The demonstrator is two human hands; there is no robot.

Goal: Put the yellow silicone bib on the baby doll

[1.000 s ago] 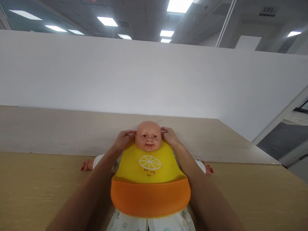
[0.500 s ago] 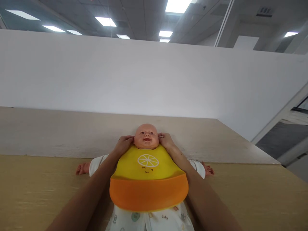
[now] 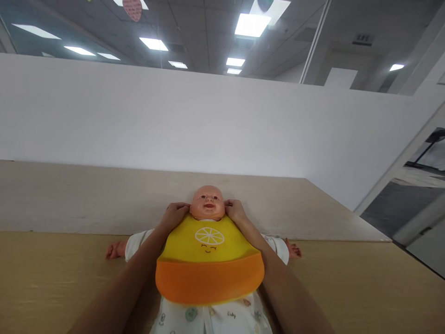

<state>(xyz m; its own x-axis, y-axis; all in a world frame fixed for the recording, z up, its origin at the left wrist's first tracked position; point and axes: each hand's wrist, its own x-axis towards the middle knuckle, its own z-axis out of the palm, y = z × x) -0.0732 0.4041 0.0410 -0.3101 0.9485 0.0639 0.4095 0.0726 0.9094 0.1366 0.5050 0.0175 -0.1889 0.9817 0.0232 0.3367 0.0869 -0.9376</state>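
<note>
A baby doll [image 3: 207, 203] lies on its back with both arms stretched out sideways. Over its chest is a yellow silicone bib [image 3: 208, 253] with an orange catch pocket, a white citrus slice and a smiling face printed on it. My left hand [image 3: 174, 215] is closed on the bib's neck band at one side of the doll's head. On the other side, my right hand [image 3: 236, 211] pinches the band's other end. The fingertips and band ends are partly hidden behind the doll's neck. Below the bib shows the doll's white printed outfit [image 3: 212, 317].
The doll rests across a yellowish wooden surface [image 3: 62, 278] and a paler board [image 3: 86, 199] behind it. A white partition [image 3: 156, 120] rises along the back, with glass above. To the right, the surface's edge drops toward a grey floor [image 3: 392, 204].
The view has tilted up and shifted slightly, so the doll and bib sit a little lower and further left. Both hands stay at the doll's neck, with the fingers slightly closer in.
</note>
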